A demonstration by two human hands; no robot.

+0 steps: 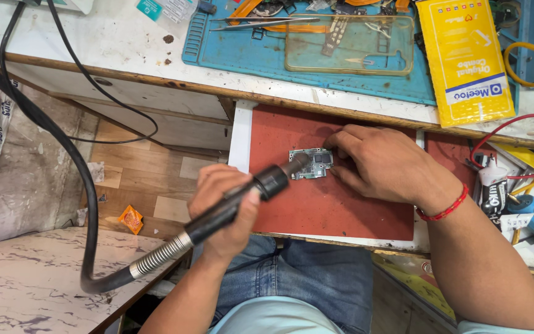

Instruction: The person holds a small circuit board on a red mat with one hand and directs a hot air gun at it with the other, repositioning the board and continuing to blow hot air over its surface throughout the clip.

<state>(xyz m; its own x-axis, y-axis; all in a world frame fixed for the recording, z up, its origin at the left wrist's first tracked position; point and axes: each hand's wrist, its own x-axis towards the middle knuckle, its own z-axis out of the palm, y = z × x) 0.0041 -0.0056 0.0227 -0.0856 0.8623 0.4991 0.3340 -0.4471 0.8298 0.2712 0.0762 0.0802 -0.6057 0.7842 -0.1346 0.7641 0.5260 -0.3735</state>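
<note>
On the red mat (316, 204) of a pull-out shelf lay a small green circuit board (312, 164), near the mat's upper middle. Just over the board's left edge hung the metal nozzle of a black hot-air handpiece (242, 198), its tip touching or almost touching the board; which, I could not tell. The left hand (224, 213) was wrapped closed around the handpiece's black grip, thumb laid along the top, below and left of the board. From the grip's rear a ribbed metal collar ran into a thick black hose (63, 148) that curved away far to the board's left. The right hand (381, 164) rested on the mat just right of the board, fingers half curled, fingertips pressing the board's right edge to steady it; it grasped nothing else. A red thread bracelet (445, 210) circled that wrist. Above the board, on the white bench, sat a blue work mat (242, 52) with a clear phone case (348, 44) on it, and right of that a yellow packet (465, 59).
</note>
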